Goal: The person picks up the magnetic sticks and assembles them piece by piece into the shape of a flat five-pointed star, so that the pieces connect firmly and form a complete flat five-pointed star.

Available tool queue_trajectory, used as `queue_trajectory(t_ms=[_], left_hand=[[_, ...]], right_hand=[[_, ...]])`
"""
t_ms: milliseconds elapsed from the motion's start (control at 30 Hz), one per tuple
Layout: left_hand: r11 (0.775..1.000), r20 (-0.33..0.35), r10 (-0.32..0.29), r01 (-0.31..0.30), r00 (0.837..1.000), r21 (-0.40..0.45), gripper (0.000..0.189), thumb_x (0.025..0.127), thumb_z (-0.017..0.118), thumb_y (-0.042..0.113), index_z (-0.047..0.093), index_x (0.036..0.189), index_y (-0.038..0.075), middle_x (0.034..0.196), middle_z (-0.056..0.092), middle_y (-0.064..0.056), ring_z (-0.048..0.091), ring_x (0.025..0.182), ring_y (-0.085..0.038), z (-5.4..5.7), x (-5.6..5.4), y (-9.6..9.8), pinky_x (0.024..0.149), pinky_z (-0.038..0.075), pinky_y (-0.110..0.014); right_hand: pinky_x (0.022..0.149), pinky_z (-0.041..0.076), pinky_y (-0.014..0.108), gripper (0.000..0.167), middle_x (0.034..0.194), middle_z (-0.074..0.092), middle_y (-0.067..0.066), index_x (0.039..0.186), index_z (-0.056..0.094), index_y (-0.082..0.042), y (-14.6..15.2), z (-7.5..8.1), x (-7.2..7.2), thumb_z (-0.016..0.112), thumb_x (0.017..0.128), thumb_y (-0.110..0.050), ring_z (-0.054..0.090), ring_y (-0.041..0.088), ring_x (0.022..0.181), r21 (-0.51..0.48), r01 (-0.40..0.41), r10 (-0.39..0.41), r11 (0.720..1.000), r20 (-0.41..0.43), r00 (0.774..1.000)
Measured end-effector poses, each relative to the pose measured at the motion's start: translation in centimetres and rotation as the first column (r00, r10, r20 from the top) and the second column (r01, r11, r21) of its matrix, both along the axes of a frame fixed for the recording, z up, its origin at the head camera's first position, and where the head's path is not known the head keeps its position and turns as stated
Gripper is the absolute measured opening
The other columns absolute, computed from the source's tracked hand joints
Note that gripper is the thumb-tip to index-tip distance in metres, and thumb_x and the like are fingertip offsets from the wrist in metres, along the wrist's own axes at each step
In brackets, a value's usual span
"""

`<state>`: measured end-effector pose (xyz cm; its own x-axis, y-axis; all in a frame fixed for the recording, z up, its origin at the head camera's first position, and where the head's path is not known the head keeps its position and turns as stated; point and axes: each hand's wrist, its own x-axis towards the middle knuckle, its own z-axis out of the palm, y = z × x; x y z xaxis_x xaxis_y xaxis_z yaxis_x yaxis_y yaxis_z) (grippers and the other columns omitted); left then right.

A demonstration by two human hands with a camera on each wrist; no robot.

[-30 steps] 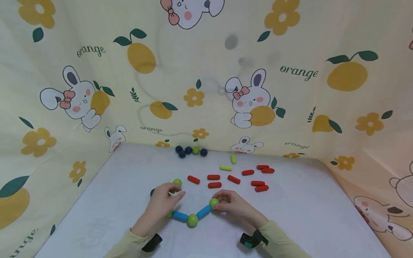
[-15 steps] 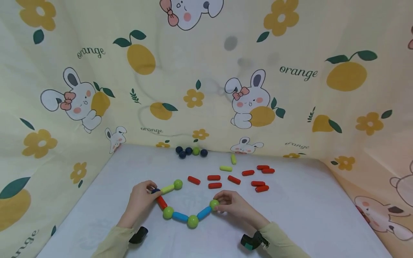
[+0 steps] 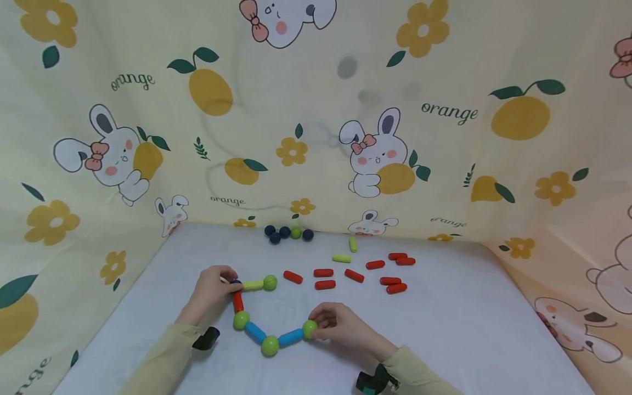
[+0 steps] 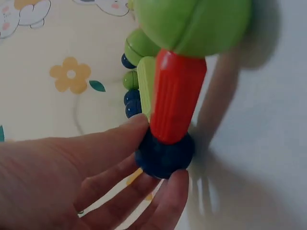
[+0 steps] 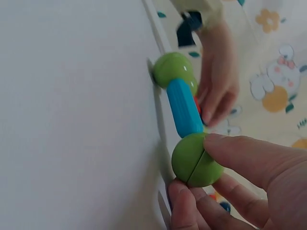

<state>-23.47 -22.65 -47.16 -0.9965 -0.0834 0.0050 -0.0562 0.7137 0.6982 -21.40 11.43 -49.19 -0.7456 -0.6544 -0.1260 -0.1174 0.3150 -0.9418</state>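
The chain of balls and rods (image 3: 255,332) curves over the near left of the desk (image 3: 444,329). My left hand (image 3: 209,288) pinches its dark blue ball (image 4: 165,157) at the far left corner, my right hand (image 3: 342,327) the green ball (image 5: 194,160) at its right end, fingers (image 4: 173,197) of both curled snugly round. Loose red rods (image 3: 323,272) lie beyond

Soft, even light washes the desk (image 3: 454,329) in the head view — it's dimmer and hazier in both wrist views, with blurry-edged shadows — and tiny highlights glint off a green ball (image 5: 169,68).
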Motion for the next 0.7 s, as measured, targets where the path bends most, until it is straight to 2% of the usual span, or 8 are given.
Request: queue_trajectory(t_ms=[100, 167, 267, 367, 467, 567, 633, 700], left_hand=[[0.998, 0.027, -0.018, 0.017, 0.999, 0.061, 0.024, 0.085, 0.073, 0.016, 0.067, 0.103, 0.001, 0.097, 0.065, -0.011, 0.06, 0.085, -0.024, 0.4, -0.3, -0.4, 0.065, 0.055, -0.031], [0.996, 0.029, -0.028, 0.025, 0.999, 0.083, 0.028, 0.089, 0.07, 0.021, 0.066, 0.108, 0.002, 0.103, 0.065, -0.01, 0.061, 0.091, -0.025, 1.1, 0.1, -0.2, 0.07, 0.055, -0.034], [0.993, 0.005, -0.035, 0.034, 0.999, 0.11, 0.029, 0.091, 0.067, 0.026, 0.066, 0.111, 0.005, 0.104, 0.065, -0.006, 0.06, 0.094, -0.023, 2.1, 1.4, 1.0, 0.075, 0.054, -0.035], [0.981, -0.024, -0.108, 0.11, 0.994, 0.161, 0.027, 0.089, 0.069, 0.024, 0.067, 0.109, 0.005, 0.098, 0.066, -0.002, 0.06, 0.088, -0.019, 2.7, 3.4, 3.2, 0.073, 0.054, -0.033], [0.943, -0.02, -0.26, 0.259, 0.965, 0.208, 0.028, 0.086, 0.073, 0.023, 0.068, 0.107, 0.005, 0.095, 0.067, -0.002, 0.06, 0.083, -0.015, 2.5, 5.3, 5.7, 0.071, 0.053, -0.029], [0.889, -0.005, -0.414, 0.405, 0.91, 0.216, 0.035, 0.083, 0.076, 0.025, 0.067, 0.108, 0.003, 0.097, 0.067, -0.003, 0.061, 0.084, -0.016, 1.7, 6.6, 7.6, 0.071, 0.051, -0.026], [0.868, 0.0, -0.462, 0.452, 0.887, 0.206, 0.037, 0.08, 0.078, 0.025, 0.067, 0.109, 0.003, 0.097, 0.066, -0.003, 0.061, 0.084, -0.018, 1.1, 7.1, 8.5, 0.071, 0.051, -0.025], [0.87, 0.014, -0.466, 0.455, 0.885, 0.191, 0.038, 0.079, 0.08, 0.024, 0.067, 0.109, 0.004, 0.093, 0.066, 0.0, 0.06, 0.082, -0.018, 0.5, 7.4, 9.1, 0.069, 0.05, -0.025]], right_hand=[[0.072, 0.05, 0.025, 0.025, 0.093, 0.066, 0.001, 0.105, 0.066, -0.011, -1.0, 0.0, 0.4, 0.076, 0.083, -0.016, 0.059, 0.018, 0.082, -0.006, -0.02, 0.02, 1.0, -0.039, 0.999], [0.071, 0.051, 0.024, 0.024, 0.093, 0.065, 0.001, 0.105, 0.065, -0.012, -1.4, 0.0, 0.5, 0.075, 0.083, -0.015, 0.059, 0.017, 0.08, -0.008, -0.032, 0.032, 0.999, -0.054, 0.998], [0.07, 0.051, 0.023, 0.024, 0.093, 0.065, 0.001, 0.105, 0.065, -0.011, -1.8, 0.1, 0.7, 0.075, 0.083, -0.014, 0.059, 0.016, 0.08, -0.008, -0.042, 0.042, 0.999, -0.059, 0.997], [0.07, 0.051, 0.023, 0.024, 0.093, 0.065, 0.002, 0.105, 0.065, -0.011, -1.9, 0.2, 0.7, 0.075, 0.083, -0.014, 0.059, 0.017, 0.081, -0.002, -0.044, 0.044, 0.999, -0.062, 0.997], [0.071, 0.051, 0.024, 0.024, 0.094, 0.065, 0.001, 0.106, 0.065, -0.012, -2.0, 0.3, 0.6, 0.075, 0.084, -0.015, 0.06, 0.017, 0.082, 0.007, -0.041, 0.041, 0.999, -0.068, 0.997], [0.073, 0.051, 0.024, 0.024, 0.095, 0.065, -0.001, 0.106, 0.065, -0.012, -2.1, 0.2, 0.4, 0.074, 0.085, -0.015, 0.06, 0.017, 0.082, 0.014, -0.04, 0.041, 0.999, -0.082, 0.996], [0.073, 0.051, 0.024, 0.023, 0.096, 0.065, -0.001, 0.107, 0.065, -0.012, -2.3, 0.1, 0.3, 0.073, 0.085, -0.014, 0.061, 0.017, 0.083, 0.01, -0.041, 0.042, 0.999, -0.089, 0.995], [0.073, 0.052, 0.024, 0.023, 0.097, 0.064, -0.001, 0.108, 0.065, -0.011, -2.5, 0.0, 0.3, 0.073, 0.086, -0.012, 0.061, 0.017, 0.083, -0.001, -0.042, 0.042, 0.999, -0.091, 0.995]])
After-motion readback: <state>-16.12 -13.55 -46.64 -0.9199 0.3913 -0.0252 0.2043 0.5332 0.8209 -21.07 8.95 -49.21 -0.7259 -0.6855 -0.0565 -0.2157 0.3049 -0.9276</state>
